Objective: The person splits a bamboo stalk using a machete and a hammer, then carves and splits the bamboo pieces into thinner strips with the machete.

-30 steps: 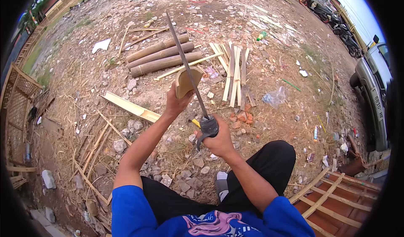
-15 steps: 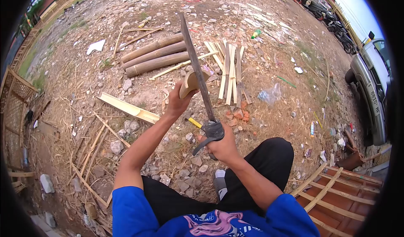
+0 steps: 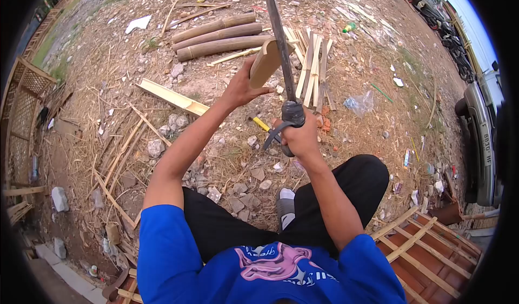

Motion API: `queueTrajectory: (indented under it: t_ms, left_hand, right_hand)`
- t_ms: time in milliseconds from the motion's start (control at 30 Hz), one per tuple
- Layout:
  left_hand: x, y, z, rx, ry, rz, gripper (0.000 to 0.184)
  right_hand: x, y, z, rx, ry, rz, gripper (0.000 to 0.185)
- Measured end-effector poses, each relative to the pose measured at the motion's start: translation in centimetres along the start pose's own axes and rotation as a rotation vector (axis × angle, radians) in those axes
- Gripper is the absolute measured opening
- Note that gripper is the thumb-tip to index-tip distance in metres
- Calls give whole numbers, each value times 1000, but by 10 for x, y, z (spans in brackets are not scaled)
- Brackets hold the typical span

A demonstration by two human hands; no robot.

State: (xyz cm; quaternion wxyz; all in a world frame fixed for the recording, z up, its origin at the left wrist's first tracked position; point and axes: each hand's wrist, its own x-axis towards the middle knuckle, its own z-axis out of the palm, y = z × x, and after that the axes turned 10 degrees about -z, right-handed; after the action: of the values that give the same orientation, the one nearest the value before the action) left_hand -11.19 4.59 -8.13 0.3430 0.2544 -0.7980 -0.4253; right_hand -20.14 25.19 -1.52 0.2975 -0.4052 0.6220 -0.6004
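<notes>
"What worries you there?"

"The long knife [image 3: 282, 42]. Its blade crosses close by the bamboo piece [image 3: 264, 67]; a glance off that edge could catch the left hand [image 3: 240, 89]."

"How's that hand set?"

"Arm reaching forward, gripping the bamboo piece up off the ground, thumb stuck out below, fingers mostly hidden. The right hand [image 3: 301, 137] is wrapped round the knife's handle [image 3: 293, 113], blade pointing forward. Whether blade meets bamboo, I can't tell."
</notes>
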Motion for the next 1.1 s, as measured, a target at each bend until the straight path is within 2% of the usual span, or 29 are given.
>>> queueTrajectory:
  t_ms: [33, 100, 233, 267, 333, 400, 500, 567, 633, 700, 733, 833, 867, 967, 1000, 1100]
  left_hand:
    - [-6, 3, -9, 22, -30, -7, 90]
    - [-20, -28, -25, 84, -26, -16, 86]
    - [-75, -123, -87, 513, 174, -378, 53]
    - [-96, -151, -106, 647, 91, -643, 57]
    - [-135, -204, -136, 674, -29, -1009, 70]
    - [-155, -233, -151, 703, -22, -1123, 86]
    - [-138, -219, -122, 196, 211, -1364, 97]
    - [-130, -244, -84, -27, 222, -1466, 113]
    - [-118, -223, -55, -54, 172, -1510, 125]
    - [-113, -221, -29, -297, 314, -1490, 120]
    - [-113, -256, -17, -251, 384, -1489, 111]
    - [-115, -313, -13, 58, 496, -1248, 119]
    - [-117, -328, -19, 7, 471, -1248, 93]
    - [-125, -325, -25, -281, 579, -1128, 77]
    - [-125, -310, -30, -273, 595, -1203, 74]
    - [-117, -234, -47, -577, 646, -1194, 67]
  right_hand:
    - [6, 5, 0, -12, 9, -22, 23]
    - [12, -7, -1, 51, -28, 16, 21]
    - [15, -13, -7, 3, -105, 37, 21]
    - [15, -13, -4, 13, -99, 25, 21]
    - [9, -10, -2, 30, -72, 19, 22]
    - [10, -5, -2, 57, -52, 14, 22]
    - [14, -12, 4, 76, 21, 27, 24]
    - [16, -16, 4, 61, 33, 35, 24]
    - [17, -11, 3, 70, 14, 42, 24]
    - [19, -2, -3, 61, -44, 45, 24]
    - [16, -5, 2, 88, 31, 72, 23]
    - [17, -10, 2, 25, -4, 55, 24]
    - [17, -14, 5, -3, 24, 58, 24]
    - [17, -7, 2, 12, 14, 55, 28]
    - [17, -6, 2, 13, 15, 48, 28]
    - [17, -6, 1, 17, 29, 46, 26]
